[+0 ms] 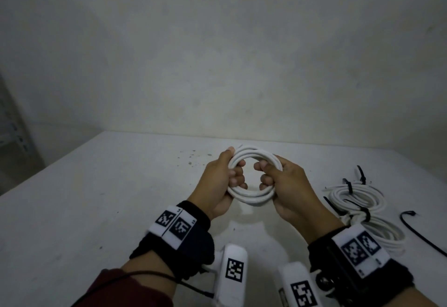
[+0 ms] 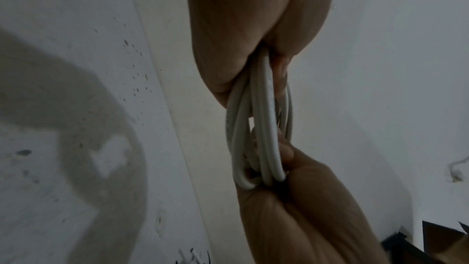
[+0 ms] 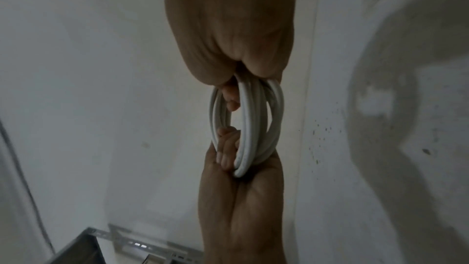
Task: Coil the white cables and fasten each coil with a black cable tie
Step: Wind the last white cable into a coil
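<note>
Head: left hand [image 1: 223, 181] and right hand [image 1: 287, 185] curl round opposite sides of white cable coil [image 1: 251, 176], keeping loops stacked for tying; loose black cable tie [image 1: 420, 231] right of the grip. Left wrist: turns bunched between both grips. Right wrist: same, fingers hooked through the centre.

Black wrist straps [image 1: 193, 226] on both forearms, white blocks printed with black square markers [image 1: 173, 225], white camera housings [image 1: 233, 272] at six o'clock below, dark red sleeve [image 1: 125, 289], thin black cable [image 1: 154, 276].
</note>
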